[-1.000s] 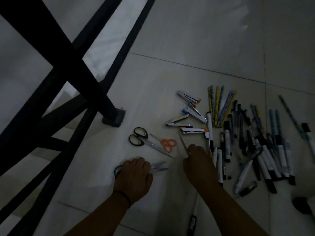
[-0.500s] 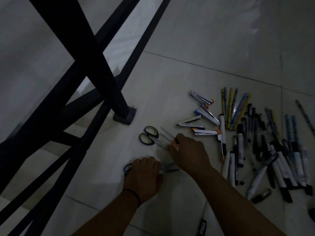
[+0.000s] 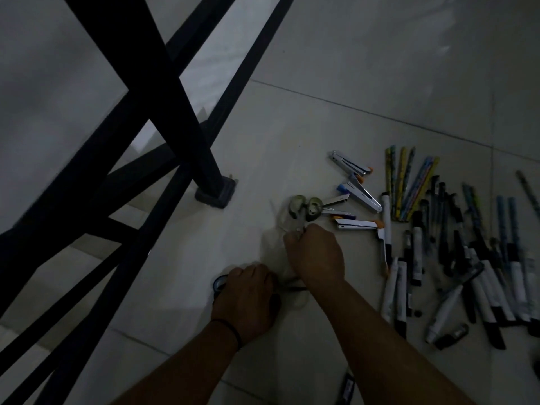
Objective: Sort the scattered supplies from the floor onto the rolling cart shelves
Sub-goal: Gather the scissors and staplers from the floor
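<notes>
head view: right hand (image 3: 317, 252) grips green-handled scissors (image 3: 305, 210) mid-frame; left hand (image 3: 248, 299) curls over blue-handled scissors (image 3: 219, 283) on floor (image 3: 321, 118).

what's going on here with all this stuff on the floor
A person is crouched over supplies spread on the tiled floor. The right hand grips the green-handled scissors by the blades, handles pointing away. The left hand covers a blue-handled pair. Staplers and markers lie to the right; the black cart frame stands left.

Both hands (image 3: 315, 252) grip scissors (image 3: 305, 210) beside staplers (image 3: 358, 194).
</notes>
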A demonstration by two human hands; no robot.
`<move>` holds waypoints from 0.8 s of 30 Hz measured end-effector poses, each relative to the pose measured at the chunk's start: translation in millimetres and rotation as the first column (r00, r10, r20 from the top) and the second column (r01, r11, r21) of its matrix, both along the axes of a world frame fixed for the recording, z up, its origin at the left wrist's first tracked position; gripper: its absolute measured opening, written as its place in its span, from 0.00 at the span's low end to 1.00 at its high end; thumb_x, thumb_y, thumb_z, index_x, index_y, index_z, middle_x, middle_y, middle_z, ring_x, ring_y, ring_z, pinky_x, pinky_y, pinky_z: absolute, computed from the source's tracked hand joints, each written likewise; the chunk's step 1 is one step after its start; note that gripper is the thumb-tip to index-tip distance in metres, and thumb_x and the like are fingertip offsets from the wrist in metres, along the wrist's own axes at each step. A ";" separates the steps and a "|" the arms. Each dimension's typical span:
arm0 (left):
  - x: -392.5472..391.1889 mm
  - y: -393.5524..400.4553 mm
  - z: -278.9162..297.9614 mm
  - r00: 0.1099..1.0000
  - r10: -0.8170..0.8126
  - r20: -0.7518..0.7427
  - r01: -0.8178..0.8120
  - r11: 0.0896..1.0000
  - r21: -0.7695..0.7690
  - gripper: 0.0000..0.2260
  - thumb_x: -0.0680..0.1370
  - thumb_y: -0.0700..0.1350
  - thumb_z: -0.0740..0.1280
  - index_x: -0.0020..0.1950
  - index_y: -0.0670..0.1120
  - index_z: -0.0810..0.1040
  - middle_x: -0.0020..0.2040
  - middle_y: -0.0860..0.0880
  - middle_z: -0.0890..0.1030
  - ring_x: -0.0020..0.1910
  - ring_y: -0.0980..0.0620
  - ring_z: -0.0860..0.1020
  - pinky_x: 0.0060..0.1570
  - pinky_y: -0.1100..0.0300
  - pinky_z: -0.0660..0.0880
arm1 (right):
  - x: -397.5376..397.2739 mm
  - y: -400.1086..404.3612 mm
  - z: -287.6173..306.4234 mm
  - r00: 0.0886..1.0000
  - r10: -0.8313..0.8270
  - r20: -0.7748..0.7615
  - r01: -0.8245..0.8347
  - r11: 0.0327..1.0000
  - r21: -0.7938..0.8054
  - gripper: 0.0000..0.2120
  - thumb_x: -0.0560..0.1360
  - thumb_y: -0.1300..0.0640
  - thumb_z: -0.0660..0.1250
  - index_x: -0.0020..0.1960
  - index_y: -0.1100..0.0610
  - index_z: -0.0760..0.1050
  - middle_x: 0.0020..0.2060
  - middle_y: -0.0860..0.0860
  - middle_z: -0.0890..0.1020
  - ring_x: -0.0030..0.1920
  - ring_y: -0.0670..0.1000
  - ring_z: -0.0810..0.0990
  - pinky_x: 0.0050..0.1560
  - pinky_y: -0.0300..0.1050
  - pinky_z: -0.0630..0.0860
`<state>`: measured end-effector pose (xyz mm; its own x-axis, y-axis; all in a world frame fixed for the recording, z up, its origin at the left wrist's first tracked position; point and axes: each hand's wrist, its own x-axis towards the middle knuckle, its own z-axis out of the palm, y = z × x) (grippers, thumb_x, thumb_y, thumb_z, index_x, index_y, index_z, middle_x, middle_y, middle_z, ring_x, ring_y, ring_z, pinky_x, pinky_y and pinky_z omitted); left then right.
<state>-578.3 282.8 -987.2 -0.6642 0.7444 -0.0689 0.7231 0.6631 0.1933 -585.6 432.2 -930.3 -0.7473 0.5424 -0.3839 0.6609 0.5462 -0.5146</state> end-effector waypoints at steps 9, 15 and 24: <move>1.4 -0.2 0.4 1.000 -0.011 -0.011 0.011 1.000 -0.021 0.09 0.69 0.53 0.59 0.35 0.50 0.75 0.33 0.51 0.74 0.30 0.50 0.73 0.31 0.59 0.67 | -15.6 8.3 -7.9 0.953 -0.302 0.032 0.289 0.869 -0.401 0.14 0.77 0.50 0.58 0.42 0.59 0.75 0.37 0.56 0.77 0.43 0.56 0.76 0.45 0.47 0.72; 1.6 -0.3 3.1 1.000 -0.006 -0.028 0.006 1.000 0.022 0.10 0.70 0.52 0.60 0.39 0.48 0.77 0.35 0.49 0.76 0.33 0.48 0.74 0.33 0.56 0.71 | -18.3 44.6 5.9 0.825 0.553 0.117 -0.549 0.733 0.402 0.11 0.78 0.56 0.58 0.57 0.53 0.75 0.48 0.53 0.79 0.52 0.55 0.77 0.57 0.51 0.67; 0.2 1.6 -1.5 1.000 0.001 0.026 0.000 1.000 -0.025 0.08 0.69 0.52 0.61 0.34 0.52 0.75 0.32 0.53 0.75 0.29 0.52 0.74 0.30 0.60 0.69 | -60.1 18.6 -13.8 0.565 0.793 0.227 -0.784 0.429 0.449 0.17 0.79 0.58 0.54 0.63 0.50 0.73 0.55 0.54 0.76 0.60 0.58 0.71 0.68 0.57 0.52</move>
